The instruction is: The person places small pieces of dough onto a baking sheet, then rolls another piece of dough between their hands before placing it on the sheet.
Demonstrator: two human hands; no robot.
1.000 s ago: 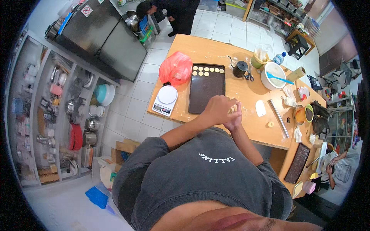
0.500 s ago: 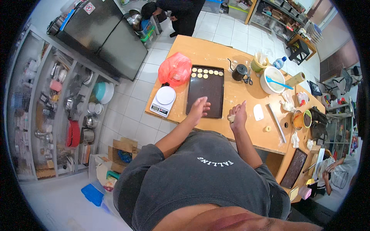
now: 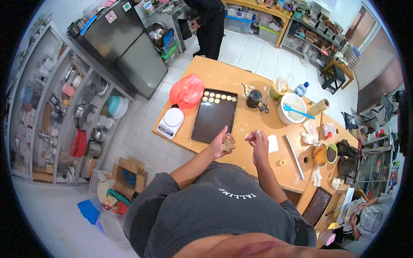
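Note:
My left hand [image 3: 223, 142] is closed round a pale lump of dough [image 3: 226, 146], just in front of the dark baking tray [image 3: 211, 122], whose far end holds several flat pale dough rounds [image 3: 217, 96]. Beside it my right hand [image 3: 257, 142] has its fingertips pinched, with something small that I cannot make out. The kitchen scale [image 3: 172, 118] lies left of the tray. Right of my hands are a white scraper [image 3: 272, 143], a small ring-like item [image 3: 282, 162] and a steel bar [image 3: 294, 157].
Also on the table [image 3: 172, 144]: red plastic bag [image 3: 186, 90], black kettle [image 3: 254, 99], scissors, white bowl [image 3: 288, 118] with blue spatula, roll, bottle, tubs. One person [image 3: 204, 28] bends at the back, another [image 3: 361, 217] is at lower right. Shelving [image 3: 69, 120] and fridge [image 3: 122, 51] stand left.
My hands were together, then parted. The dough seen in my right hand half a second ago is now in my left. The view has shifted, showing more of the room's back.

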